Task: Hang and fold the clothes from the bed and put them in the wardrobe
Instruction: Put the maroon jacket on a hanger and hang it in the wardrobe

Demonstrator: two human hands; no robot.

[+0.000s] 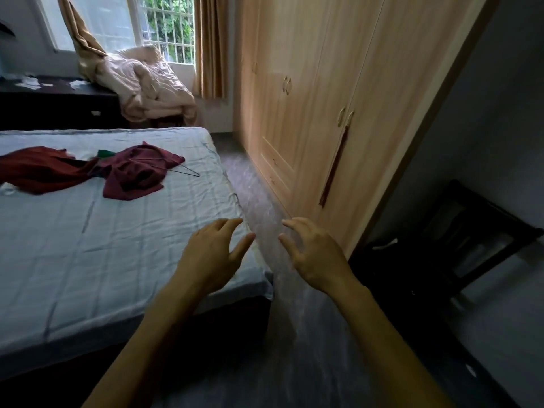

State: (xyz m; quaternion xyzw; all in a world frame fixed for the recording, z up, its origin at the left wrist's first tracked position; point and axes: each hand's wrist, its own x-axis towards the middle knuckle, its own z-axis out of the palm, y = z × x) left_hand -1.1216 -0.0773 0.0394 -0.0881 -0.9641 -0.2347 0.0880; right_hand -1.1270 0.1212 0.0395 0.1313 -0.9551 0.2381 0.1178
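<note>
- Maroon cloth is what matters here: a crumpled maroon garment lies on the pale blue sheet of the bed, toward its far half, with a longer dark red garment spread just beside it to the left, the two touching or overlapping where they meet.
- A thin wire hanger rests on the maroon garment's right edge, one corner poking out onto the sheet toward the wardrobe.
- A scrap of green cloth peeks out at the far side of the pile.
- Both hands are out front, empty, each grip released with fingers loosely spread.
- The left hand hovers over the near right corner of the bed; the right hand hangs over the floor between bed and wardrobe.
- The clothes lie ahead and to the left of both hands, well apart from them, so the left hand is nearer.
- The dark red garment's long axis runs across the bed, left to right; the maroon one is too bunched to show an axis.
- The wardrobe doors stand closed on the right.
</note>
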